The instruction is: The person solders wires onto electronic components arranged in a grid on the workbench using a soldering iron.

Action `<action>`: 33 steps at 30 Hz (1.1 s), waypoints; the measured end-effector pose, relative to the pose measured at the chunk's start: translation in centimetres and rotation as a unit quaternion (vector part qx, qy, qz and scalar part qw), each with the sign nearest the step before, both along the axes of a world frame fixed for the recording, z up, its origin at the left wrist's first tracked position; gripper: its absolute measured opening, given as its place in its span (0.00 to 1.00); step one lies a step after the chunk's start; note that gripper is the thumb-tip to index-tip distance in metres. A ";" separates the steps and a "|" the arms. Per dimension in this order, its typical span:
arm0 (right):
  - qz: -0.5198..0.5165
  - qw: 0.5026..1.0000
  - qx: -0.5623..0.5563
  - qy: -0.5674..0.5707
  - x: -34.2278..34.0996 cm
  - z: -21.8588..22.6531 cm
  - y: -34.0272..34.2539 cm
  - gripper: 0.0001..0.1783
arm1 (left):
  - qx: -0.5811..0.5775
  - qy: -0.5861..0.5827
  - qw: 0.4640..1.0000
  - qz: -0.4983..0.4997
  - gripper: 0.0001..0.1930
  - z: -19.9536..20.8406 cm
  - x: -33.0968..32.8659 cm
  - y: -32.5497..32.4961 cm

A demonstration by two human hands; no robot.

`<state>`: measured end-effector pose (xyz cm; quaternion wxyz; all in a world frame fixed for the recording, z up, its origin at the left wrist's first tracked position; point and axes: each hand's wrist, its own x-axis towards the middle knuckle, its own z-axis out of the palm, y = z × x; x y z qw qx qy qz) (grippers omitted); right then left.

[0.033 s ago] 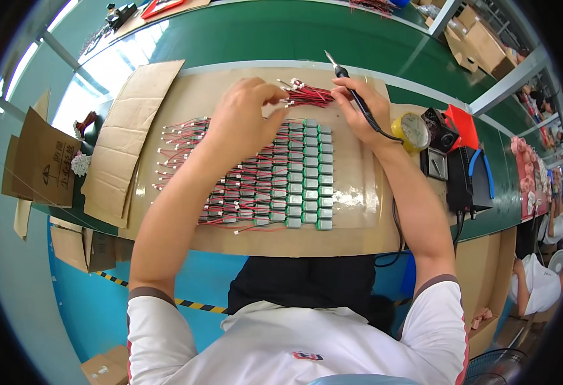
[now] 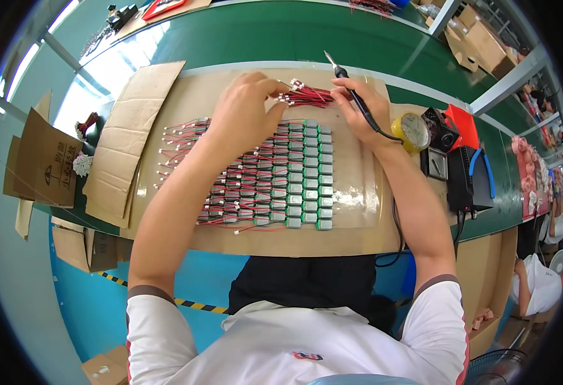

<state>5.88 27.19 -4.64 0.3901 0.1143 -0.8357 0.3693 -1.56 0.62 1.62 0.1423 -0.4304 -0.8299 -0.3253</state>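
My right hand (image 2: 363, 106) is closed around a soldering iron (image 2: 360, 104), its metal tip pointing up and left, away from me. The fingertips of that hand are at the right end of a bundle of red and black wires (image 2: 310, 97) with white connectors. At the bundle's left end is my left hand (image 2: 246, 112), thumb and forefinger apart, with nothing visible between them. Beneath and beside the left forearm lie rows of small grey-and-green motor-like parts (image 2: 294, 189), with red and black leads running left to white plugs. My left hand and forearm hide some of them.
A cardboard sheet (image 2: 262, 242) covers the bench under the work. Right of it stand yellow tape (image 2: 411, 133), a black box (image 2: 469, 183) with blue-handled pliers (image 2: 484, 173), and a red bin (image 2: 463, 127). Leftward are a cardboard flap (image 2: 130, 135) and an open carton (image 2: 53, 160).
The fingers of my left hand have shifted slightly beside the wire bundle. My right hand and the soldering iron look unmoved.
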 end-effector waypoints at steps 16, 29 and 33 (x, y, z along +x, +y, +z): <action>-0.020 0.998 0.052 -0.002 0.0 -0.7 0.8 0.18 | -0.144 0.036 0.989 -0.006 0.08 -2.3 -5.4 4.6; 0.018 0.998 0.062 0.006 -2.0 -1.2 -1.2 0.19 | -0.097 0.062 0.992 -0.050 0.07 -1.0 -4.9 4.1; 0.007 0.999 0.048 -0.017 -1.8 -1.0 -1.3 0.20 | -0.118 0.054 0.991 -0.015 0.07 -0.2 -5.4 1.9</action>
